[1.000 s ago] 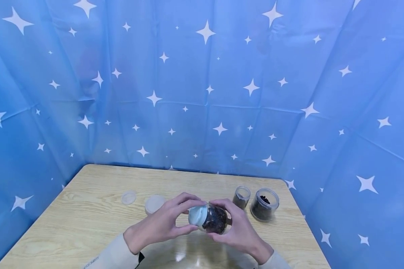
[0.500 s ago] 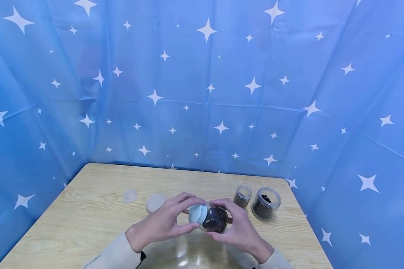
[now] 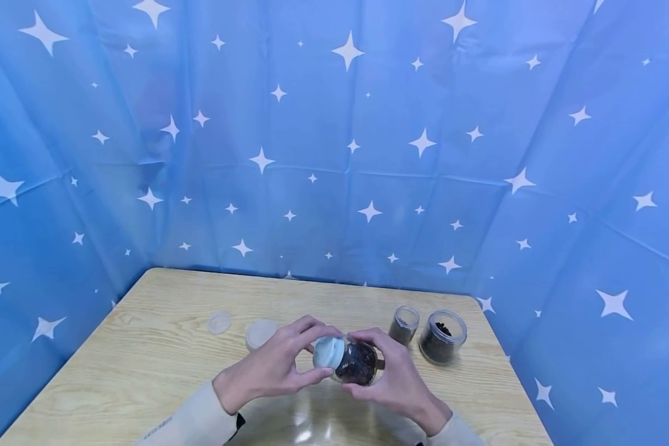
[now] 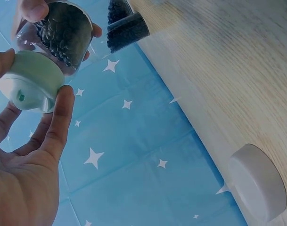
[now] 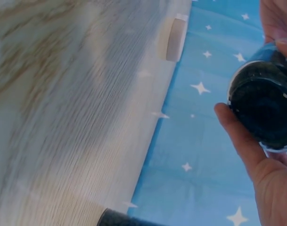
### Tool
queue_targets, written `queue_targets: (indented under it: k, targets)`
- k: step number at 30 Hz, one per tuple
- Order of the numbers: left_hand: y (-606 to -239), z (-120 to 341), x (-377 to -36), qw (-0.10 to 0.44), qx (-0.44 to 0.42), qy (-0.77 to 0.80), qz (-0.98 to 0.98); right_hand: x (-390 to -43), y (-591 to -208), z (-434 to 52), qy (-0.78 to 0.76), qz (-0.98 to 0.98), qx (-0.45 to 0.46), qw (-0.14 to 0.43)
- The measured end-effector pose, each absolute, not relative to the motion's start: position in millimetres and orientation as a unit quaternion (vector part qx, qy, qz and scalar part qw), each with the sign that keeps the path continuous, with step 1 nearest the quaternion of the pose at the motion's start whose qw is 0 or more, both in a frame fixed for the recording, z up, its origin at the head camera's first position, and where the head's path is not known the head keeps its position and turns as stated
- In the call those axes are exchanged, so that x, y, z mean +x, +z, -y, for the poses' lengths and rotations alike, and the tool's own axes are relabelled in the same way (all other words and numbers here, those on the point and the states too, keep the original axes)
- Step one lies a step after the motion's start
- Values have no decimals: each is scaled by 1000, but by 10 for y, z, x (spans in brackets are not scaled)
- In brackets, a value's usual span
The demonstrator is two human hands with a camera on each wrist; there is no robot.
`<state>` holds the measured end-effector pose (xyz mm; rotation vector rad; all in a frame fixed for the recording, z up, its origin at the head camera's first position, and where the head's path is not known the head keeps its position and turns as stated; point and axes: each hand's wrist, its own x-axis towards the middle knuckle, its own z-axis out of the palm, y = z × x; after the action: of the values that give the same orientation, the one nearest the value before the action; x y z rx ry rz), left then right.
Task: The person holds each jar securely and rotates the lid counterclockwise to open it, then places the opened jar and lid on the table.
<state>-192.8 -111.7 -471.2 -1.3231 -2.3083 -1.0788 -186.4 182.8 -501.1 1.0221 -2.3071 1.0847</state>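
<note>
A clear jar (image 3: 358, 364) with dark contents lies tipped on its side between my hands, above the table. My right hand (image 3: 396, 378) grips its body near the base; in the right wrist view the round dark bottom of the jar (image 5: 263, 110) faces the camera. My left hand (image 3: 275, 365) pinches the pale mint-green lid (image 3: 328, 354) at the jar's mouth, thumb on one side and fingers on the other. The left wrist view shows the lid (image 4: 35, 80) against the jar's mouth, with a small slot and a raised spout-like part on top.
To the right stand a narrow glass jar (image 3: 404, 325) and a wider glass jar (image 3: 442, 337), both lidless with dark contents. On the left lie a small translucent lid (image 3: 219, 323) and a larger white lid (image 3: 260, 333). A blue star-patterned curtain (image 3: 312, 124) surrounds the wooden table (image 3: 145, 371).
Both hands keep their hold on the jar and lid, with only slight turning of the lid under the left fingers. The head view has shifted a little.
</note>
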Motion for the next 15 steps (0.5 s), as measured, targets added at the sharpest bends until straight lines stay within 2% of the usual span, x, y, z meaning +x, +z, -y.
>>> queue_targets:
  k: [8,15]
  targets:
    - [-4714,1098,-1904,129,-397,-394,819,-1879,-4958,-1769,363,818,380,235]
    - [-4688,1082,-1870,112,-380,-411,821,-1857,-4952,-1770,375,818,377,222]
